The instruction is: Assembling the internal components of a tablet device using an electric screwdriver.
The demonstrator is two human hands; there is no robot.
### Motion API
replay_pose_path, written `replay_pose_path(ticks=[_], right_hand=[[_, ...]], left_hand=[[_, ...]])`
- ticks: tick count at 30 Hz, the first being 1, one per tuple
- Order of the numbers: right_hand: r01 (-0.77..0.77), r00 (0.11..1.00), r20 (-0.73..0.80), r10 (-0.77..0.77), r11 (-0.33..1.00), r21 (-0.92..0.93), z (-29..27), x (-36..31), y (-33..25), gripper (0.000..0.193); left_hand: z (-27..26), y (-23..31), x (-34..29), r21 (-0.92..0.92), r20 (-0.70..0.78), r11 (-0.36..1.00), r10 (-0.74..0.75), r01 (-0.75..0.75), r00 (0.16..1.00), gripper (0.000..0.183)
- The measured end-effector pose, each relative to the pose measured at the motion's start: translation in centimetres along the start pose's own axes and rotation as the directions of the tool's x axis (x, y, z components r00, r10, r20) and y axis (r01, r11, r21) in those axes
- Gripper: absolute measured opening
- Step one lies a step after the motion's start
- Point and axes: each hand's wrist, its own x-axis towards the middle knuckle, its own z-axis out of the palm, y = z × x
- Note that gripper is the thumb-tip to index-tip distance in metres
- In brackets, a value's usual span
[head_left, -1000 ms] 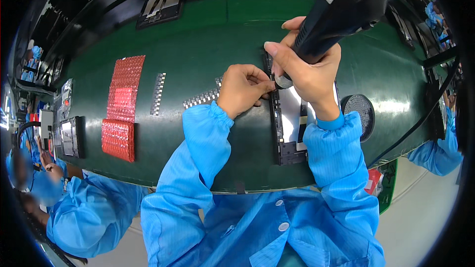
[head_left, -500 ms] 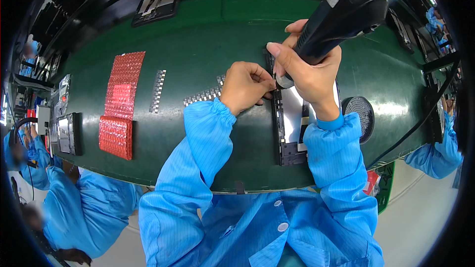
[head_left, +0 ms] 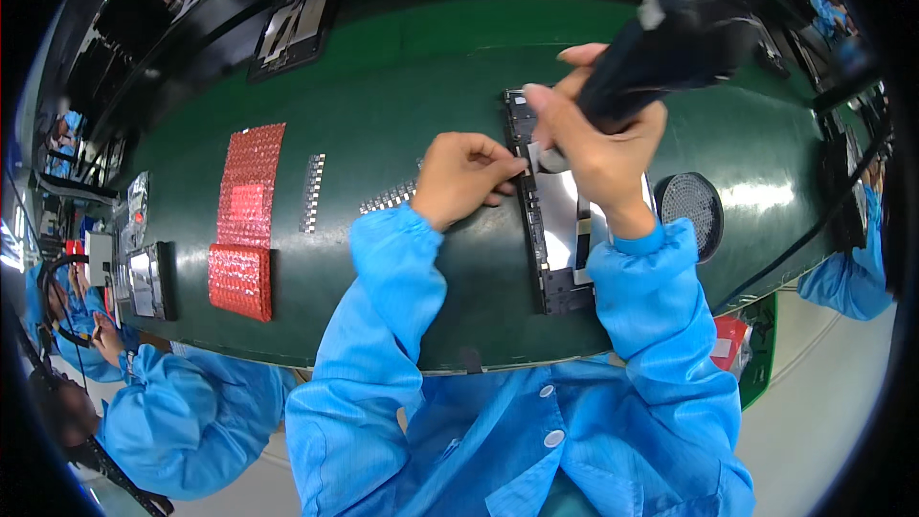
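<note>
My right hand [head_left: 603, 153] is wrapped round a thick black handheld power tool [head_left: 661, 57] with a rounded grey tip. It is held tilted over a flat black-framed electronic device [head_left: 555, 230] with a silvery panel, and the tip is close to the device's upper part. Thumb and fingers of my left hand [head_left: 471, 177] are pinched together at the frame's left edge; whatever is between them is too small to make out. Beside this hand lies a strip of small black-and-white pieces [head_left: 388, 199], partly covered by it. My right forearm hides the device's lower right.
A second strip [head_left: 312, 193] and red bubble wrap [head_left: 241, 278] lie to the left. Right of the device sits a round black dish [head_left: 691, 215]. A black cable [head_left: 814, 225] crosses the right side. Another person's blue sleeve [head_left: 182, 402] is at the lower left.
The view has shifted slightly. The black power tool has swung a little to the right at its upper end, while the left hand has drawn back slightly leftward, still pinched.
</note>
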Motion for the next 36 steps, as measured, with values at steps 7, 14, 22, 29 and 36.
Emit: replay_pose_path(ticks=[7,14,22,29,36], right_hand=[[0.025,0.99,-0.137,-0.033,0.998,-0.056,-11.7,-0.4,-4.4,0.038],[-0.014,0.944,-0.329,-0.001,0.999,-0.044,-18.3,-3.8,-3.0,0.033],[-0.059,0.941,-0.337,0.027,0.994,-0.087,-18.4,-4.2,-2.4,0.035],[-0.084,0.944,-0.323,0.071,0.996,-0.025,-18.6,-4.5,-1.4,0.036],[-0.061,0.957,-0.287,0.041,0.996,-0.06,-18.3,-4.3,-1.6,0.033]], left_hand=[[-6.0,0.0,-3.3,0.786,-0.155,0.599,0.434,-0.155,0.887,0.032],[-4.6,0.2,-2.2,0.729,-0.142,0.683,0.222,-0.05,0.965,0.031],[-4.1,-0.2,-1.5,0.39,-0.157,0.92,0.119,-0.049,0.98,0.017],[-1.7,0.1,-2.0,0.778,-0.186,0.615,0.421,-0.129,0.888,0.011],[-0.6,-1.0,-2.6,0.665,-0.163,0.692,0.501,-0.281,0.85,0.012]])
